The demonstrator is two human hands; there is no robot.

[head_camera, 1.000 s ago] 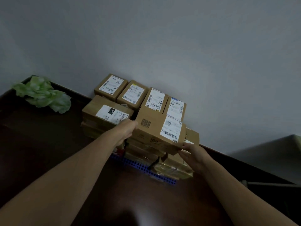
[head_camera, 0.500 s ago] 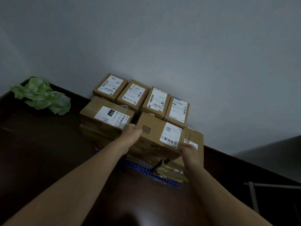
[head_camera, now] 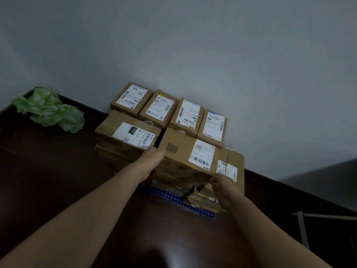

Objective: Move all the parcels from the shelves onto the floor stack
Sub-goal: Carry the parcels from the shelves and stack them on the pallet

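Cardboard parcel, printed with a barcode and bearing a white shipping label, is coming to rest on the front of the floor stack. It is lying just beside the parcel labelled 010 and in front of a back row of four small parcels. We are noting that over the last second it has dropped from a raised carry to lie nearly flat on the boxes beneath.

We are finding the right hand pinching its near right corner, fingers curled under the edge. We are seeing the left hand pressing against its left end. Its fingers are hidden between parcels, so we cannot tell whether they are curling.

We are judging this placement nearly finished, with only release remaining. The stack is sitting on a blue perforated base against the grey wall, with a green crumpled bag lying well apart on the dark floor.
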